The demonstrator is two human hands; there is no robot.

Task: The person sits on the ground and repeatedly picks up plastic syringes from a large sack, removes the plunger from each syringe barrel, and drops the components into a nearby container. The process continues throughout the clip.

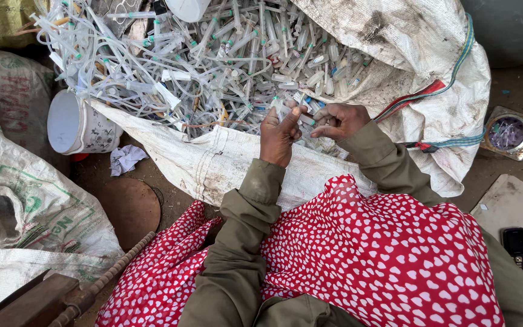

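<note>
You sit on bare dirt ground (152, 175) outdoors, hemmed in by woven sacks. Nearest you, a red cloth with white hearts (382, 254) covers your lap, a dark phone (516, 247) lies on a pale board at your near right, and a turned wooden post (101, 278) slants in at the near left. Just beyond your knees, the lip of a big open white sack (225, 160) folds toward you. Your left hand (278, 134) and right hand (337, 121) meet at that lip, both curled shut in a pinch on a small clear plastic tube piece (305, 116) with green ends, held between them at the near edge of the heap. Judging by the grip, you are pulling a piece apart or sorting it; the next move calls for a firm twist and a place to drop each part. Farther off, the pile of clear tubing and syringes (225, 60) fills the sack, with a white bucket (77, 124) at its left and a square metal tin (508, 133) to the far right.
</note>
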